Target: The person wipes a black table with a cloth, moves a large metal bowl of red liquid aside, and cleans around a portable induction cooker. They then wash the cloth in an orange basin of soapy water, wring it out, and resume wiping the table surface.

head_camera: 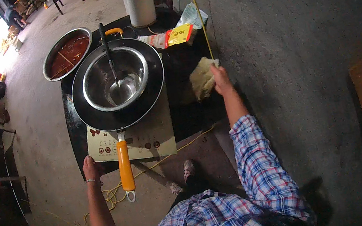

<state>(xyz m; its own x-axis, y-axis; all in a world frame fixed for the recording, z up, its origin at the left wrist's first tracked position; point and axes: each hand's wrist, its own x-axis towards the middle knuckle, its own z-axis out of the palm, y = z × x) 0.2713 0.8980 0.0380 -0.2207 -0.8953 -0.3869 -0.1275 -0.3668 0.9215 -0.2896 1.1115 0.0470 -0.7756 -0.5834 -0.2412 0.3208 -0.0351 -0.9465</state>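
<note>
My right hand (221, 78) grips a pale, stained cloth (203, 77) at the right edge of the black table (188, 111). My left hand (91, 169) is at the table's front left corner, beside an induction cooker (133, 154); its fingers are mostly hidden. On the cooker sits a black wok (93, 112) with an orange handle (125, 166) towards me. A steel bowl (94, 95) rests inside the wok. A black-handled ladle or spoon (107, 49) leans in the bowl, its head down in the bottom.
Behind the wok's left side stands a steel basin (89, 38) of red sauce with a stick across it. A white cylindrical container (141, 7) and food packets (178, 36) are at the back. Yellow cord (112, 197) lies on the floor. A person (14, 17) bends over far off.
</note>
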